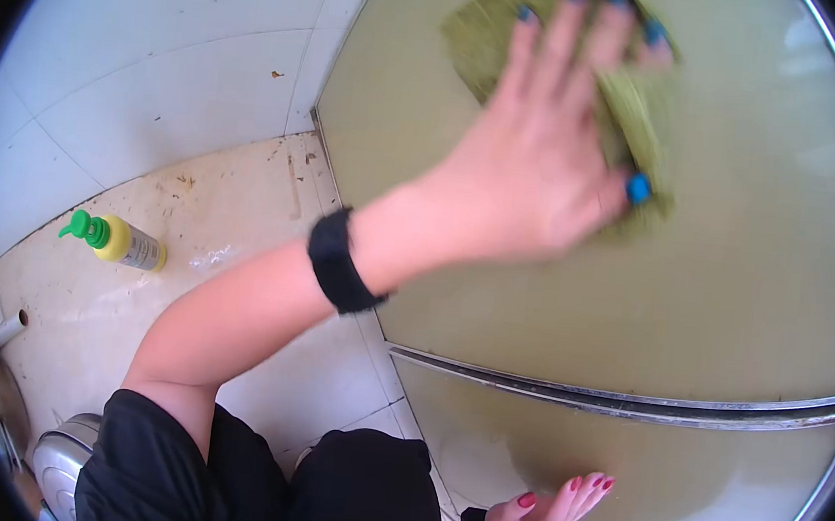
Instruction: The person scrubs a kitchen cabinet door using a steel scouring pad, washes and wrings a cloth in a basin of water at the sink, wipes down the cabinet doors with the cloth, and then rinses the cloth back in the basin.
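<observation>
My left hand [545,137], with blue nails, reaches across to the upper right. Its fingers spread over a crumpled olive-green cloth [484,36], holding it against a glossy olive-beige door panel [574,306]. The hand is slightly blurred. Low at the right, my right hand [549,514], with red nails, is raised with its fingers stretched out and nothing in them. It is close to the lower panel [717,490]; whether it touches the surface I cannot tell. Black bands circle both wrists.
A yellow pump bottle [128,241] with a green top stands on the pale, stained floor [243,194] by the white tiled wall [189,28]. Metal trim [625,399] divides the two panels. Metal pots or lids [67,458] and a white pipe [7,330] sit at lower left.
</observation>
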Demonstrator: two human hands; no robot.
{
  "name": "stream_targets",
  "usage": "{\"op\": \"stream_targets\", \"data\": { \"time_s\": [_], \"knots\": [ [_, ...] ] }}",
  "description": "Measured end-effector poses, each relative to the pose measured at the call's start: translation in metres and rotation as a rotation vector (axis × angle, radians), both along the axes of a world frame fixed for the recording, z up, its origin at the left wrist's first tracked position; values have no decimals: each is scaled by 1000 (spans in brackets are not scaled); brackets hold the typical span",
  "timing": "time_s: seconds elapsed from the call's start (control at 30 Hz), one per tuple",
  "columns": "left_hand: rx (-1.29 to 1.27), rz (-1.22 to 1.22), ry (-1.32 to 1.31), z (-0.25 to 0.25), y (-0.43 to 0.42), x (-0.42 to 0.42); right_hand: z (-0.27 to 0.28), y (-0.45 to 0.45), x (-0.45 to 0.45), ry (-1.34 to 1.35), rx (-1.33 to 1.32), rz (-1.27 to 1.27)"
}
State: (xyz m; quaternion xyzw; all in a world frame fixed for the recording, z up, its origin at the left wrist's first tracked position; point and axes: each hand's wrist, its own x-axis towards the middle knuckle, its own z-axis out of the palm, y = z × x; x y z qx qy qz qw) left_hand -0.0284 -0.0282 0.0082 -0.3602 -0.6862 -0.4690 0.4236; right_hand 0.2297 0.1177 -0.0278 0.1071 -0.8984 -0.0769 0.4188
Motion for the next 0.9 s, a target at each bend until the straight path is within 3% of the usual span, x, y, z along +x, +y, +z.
{"op": "stream_targets", "data": {
  "time_s": [0.03,0.37,0.6,0.7,0.73,0.8,0.9],
  "knots": [
    [101,99,9,2,-13,-11,-1,-2,-7,12,-21,10],
    [-89,-258,214,-33,17,49,0,-46,-20,201,-32,40],
    [-232,-527,161,-54,-7,57,5,-60,-29,263,-61,135],
    [-228,-471,210,-68,-25,55,8,-71,-34,214,-104,135],
    [-211,-438,232,-71,-27,54,9,-75,-44,203,-118,128],
    [87,-285,231,-71,-32,32,15,-83,-68,170,-192,111],
    [436,-95,-200,-64,-65,-20,24,-91,-92,105,-315,66]
  ]
}}
